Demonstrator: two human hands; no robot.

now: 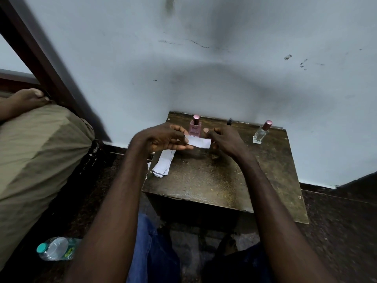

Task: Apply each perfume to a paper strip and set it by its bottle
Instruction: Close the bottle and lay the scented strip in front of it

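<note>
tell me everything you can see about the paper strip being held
The paper strip is a small white rectangle, plain and unmarked as far as shows. It is held flat and roughly level above the wooden table, just in front of the pink perfume bottle. The left hand pinches its left end; the right hand holds its right end with curled fingers.

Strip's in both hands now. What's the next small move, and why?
Probably free the right hand and take the pink bottle just behind the strip. The left hand pinches the strip too and could hold it alone, and the bottle's cap is still on.
</note>
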